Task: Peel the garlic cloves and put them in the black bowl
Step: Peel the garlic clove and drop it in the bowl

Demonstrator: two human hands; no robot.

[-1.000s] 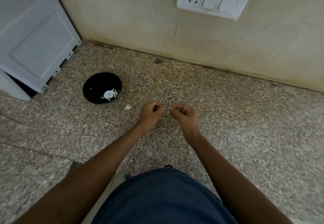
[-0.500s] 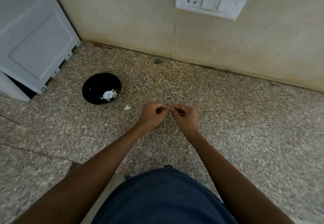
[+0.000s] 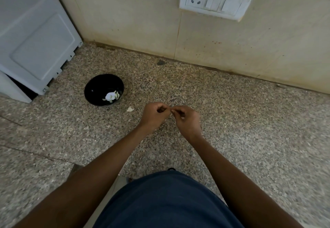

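The black bowl [image 3: 100, 86] stands on the speckled granite counter, left of my hands, with a white garlic piece and several pale cloves [image 3: 111, 96] inside. My left hand [image 3: 155, 115] and my right hand [image 3: 187, 120] meet fingertip to fingertip above the counter. Both pinch a small garlic clove [image 3: 171, 110] that is almost hidden between the fingers. A scrap of garlic skin [image 3: 130, 109] lies on the counter between the bowl and my left hand.
A grey appliance [image 3: 34, 38] fills the back left corner, close to the bowl. The tiled wall behind carries a white socket and switch plate [image 3: 216, 1]. Bare granite [image 3: 259, 129] stretches to the right of my hands.
My hands were slightly apart a second ago; they have come together and now touch at the fingertips around the clove. The bowl has not moved.
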